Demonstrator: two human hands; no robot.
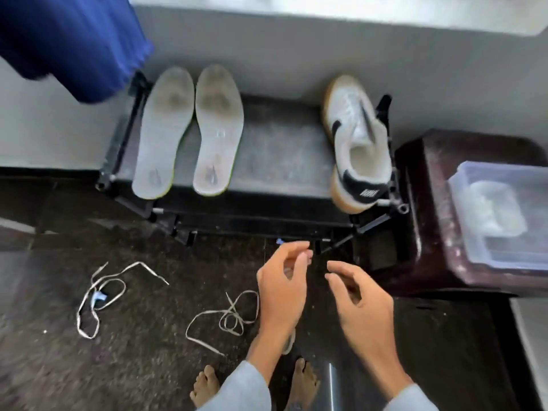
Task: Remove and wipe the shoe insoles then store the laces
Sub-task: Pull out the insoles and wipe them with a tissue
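Observation:
Two pale grey insoles (162,134) (218,129) lie side by side on the left of the black shoe rack's top shelf (278,152). A white sneaker with black trim (358,143) stands at the shelf's right end. Two pale laces lie loose on the dark floor. The left lace (98,295) has a small blue clip on it, and the right lace (225,317) runs behind my left wrist. My left hand (281,289) hovers in front of the rack with fingers loosely curled. A small blue piece (279,241) shows by its fingertips. My right hand (361,310) hovers beside it, fingers apart, holding nothing.
A dark brown stool (421,221) stands right of the rack and carries a clear plastic box (462,185) with something white inside. Blue fabric (68,40) hangs at the upper left. My bare feet (207,387) are at the bottom edge. A grey wall runs behind the rack.

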